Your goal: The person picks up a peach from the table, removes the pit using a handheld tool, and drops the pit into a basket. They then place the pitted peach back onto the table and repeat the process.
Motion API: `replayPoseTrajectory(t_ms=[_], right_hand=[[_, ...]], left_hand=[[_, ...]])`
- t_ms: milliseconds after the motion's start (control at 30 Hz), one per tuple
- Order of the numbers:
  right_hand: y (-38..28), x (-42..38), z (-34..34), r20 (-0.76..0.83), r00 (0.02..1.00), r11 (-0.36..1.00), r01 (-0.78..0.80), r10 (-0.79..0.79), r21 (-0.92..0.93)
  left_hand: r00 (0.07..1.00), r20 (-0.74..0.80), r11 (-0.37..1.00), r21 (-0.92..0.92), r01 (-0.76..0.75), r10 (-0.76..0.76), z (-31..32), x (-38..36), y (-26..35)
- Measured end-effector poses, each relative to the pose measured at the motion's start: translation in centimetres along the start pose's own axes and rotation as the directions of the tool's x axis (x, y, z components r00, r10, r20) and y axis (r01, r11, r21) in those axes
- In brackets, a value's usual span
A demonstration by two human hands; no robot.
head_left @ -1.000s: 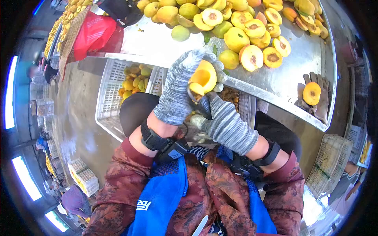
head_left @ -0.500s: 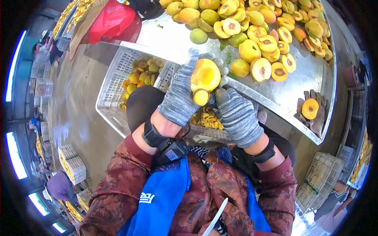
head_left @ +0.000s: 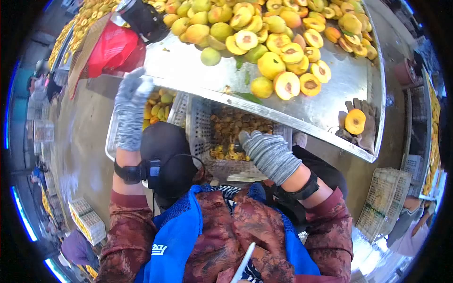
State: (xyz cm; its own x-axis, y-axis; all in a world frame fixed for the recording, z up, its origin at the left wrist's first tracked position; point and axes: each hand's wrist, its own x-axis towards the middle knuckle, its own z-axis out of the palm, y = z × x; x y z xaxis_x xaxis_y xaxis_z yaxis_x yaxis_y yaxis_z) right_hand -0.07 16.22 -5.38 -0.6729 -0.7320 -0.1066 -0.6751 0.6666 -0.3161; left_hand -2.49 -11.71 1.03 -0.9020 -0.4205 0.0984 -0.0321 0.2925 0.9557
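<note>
My left hand (head_left: pixel 130 111), in a grey knitted glove, is raised at the left by the table's front edge, above a white crate (head_left: pixel 111 137) of peaches (head_left: pixel 160 107). Its fingers are slightly blurred and look apart, and no fruit shows in them. My right hand (head_left: pixel 271 155), gloved alike, is curled over a second crate (head_left: pixel 198 125) that holds brown pits and yellow scraps (head_left: pixel 231 127). Something small and dark sticks out at its fingertips, too hidden to name. Whole and halved peaches (head_left: pixel 271 64) are heaped on the metal table (head_left: pixel 188 70) ahead.
A peach half (head_left: pixel 355 121) lies on dark gloves (head_left: pixel 368 134) at the table's right corner. Red plastic (head_left: pixel 113 49) and a black container (head_left: pixel 141 19) are at the left. White crates (head_left: pixel 384 203) stand on the floor, and other people (head_left: pixel 80 247) are at the sides.
My left hand has moved left, away from my right hand, and the cut peach it held is out of it. My right hand has dropped slightly lower, over the scraps crate.
</note>
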Motion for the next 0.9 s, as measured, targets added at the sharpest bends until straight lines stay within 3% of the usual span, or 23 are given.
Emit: replayPoseTrajectory(t_ms=[67,167,233,300,433,500,567,600,633,667,700,767,800,833,867,900], right_hand=[[0.1,0.0,-0.5,0.056,0.998,1.000,-0.012,0.012,-0.003],[0.0,0.2,-0.7,0.120,0.992,0.999,-0.033,0.032,0.004],[-0.3,0.1,-0.3,0.076,0.997,0.999,-0.021,0.018,0.041],[0.0,-0.1,-0.1,0.050,0.999,1.000,-0.015,0.014,0.027],[0.0,-0.4,-0.1,0.065,0.997,0.999,-0.041,0.040,0.001],[0.2,-0.4,-0.3,0.061,0.998,0.999,-0.008,0.006,0.031],[0.4,-0.6,-1.8,0.099,0.994,0.996,-0.043,0.035,0.075],[0.8,-0.8,-2.4,0.100,0.994,0.989,-0.059,0.045,0.136],[1.2,-1.0,-2.9,0.102,0.993,0.977,-0.073,0.053,0.201],[1.6,-1.1,-3.2,0.076,0.995,0.970,-0.075,0.059,0.230],[1.9,-1.2,-3.5,0.068,0.996,0.969,-0.068,0.053,0.239],[2.2,-0.9,-4.2,-0.138,0.988,0.892,0.007,0.062,0.452],[1.9,-0.4,-5.0,-0.080,0.986,0.793,-0.067,0.145,0.605],[1.5,-0.1,-5.3,-0.085,0.987,0.791,-0.057,0.137,0.609],[1.0,0.2,-5.5,-0.150,0.966,0.767,-0.070,0.212,0.638],[0.6,0.5,-5.5,-0.206,0.935,0.739,-0.082,0.290,0.669]], left_hand=[[0.973,0.192,0.991,-0.059,-0.120,0.129,5.0,-1.0,0.5],[0.847,0.455,0.863,0.271,-0.426,0.275,12.6,-0.7,-1.0],[0.778,0.610,0.770,0.421,-0.479,0.151,16.5,-0.6,0.0],[0.749,0.656,0.587,0.573,-0.572,0.090,19.1,-0.9,-0.4],[0.745,0.664,0.513,0.663,-0.545,-0.067,20.8,-0.3,0.0],[0.697,0.709,0.490,0.573,-0.657,0.107,20.9,0.3,-1.3],[0.713,0.687,0.496,0.574,-0.651,0.140,20.3,1.1,-1.8],[0.780,0.616,0.804,0.407,-0.434,0.109,19.4,1.7,-2.2],[0.828,0.559,0.975,0.161,-0.151,0.035,18.3,2.3,-2.6],[0.813,0.578,0.984,-0.090,0.153,-0.074,16.9,2.8,-2.3],[0.803,0.595,0.935,-0.277,0.220,-0.013,15.6,3.2,-1.8],[0.726,0.677,0.654,-0.496,0.571,-0.121,13.1,2.5,-0.9],[0.695,0.710,0.557,-0.534,0.637,-0.114,12.2,2.0,-0.5],[0.699,0.705,0.564,-0.532,0.631,-0.117,11.7,1.2,-0.3],[0.800,0.599,0.927,-0.325,0.188,0.048,11.4,0.3,-0.1],[0.789,0.556,0.948,0.009,-0.318,0.260,11.2,-0.6,-0.1]])
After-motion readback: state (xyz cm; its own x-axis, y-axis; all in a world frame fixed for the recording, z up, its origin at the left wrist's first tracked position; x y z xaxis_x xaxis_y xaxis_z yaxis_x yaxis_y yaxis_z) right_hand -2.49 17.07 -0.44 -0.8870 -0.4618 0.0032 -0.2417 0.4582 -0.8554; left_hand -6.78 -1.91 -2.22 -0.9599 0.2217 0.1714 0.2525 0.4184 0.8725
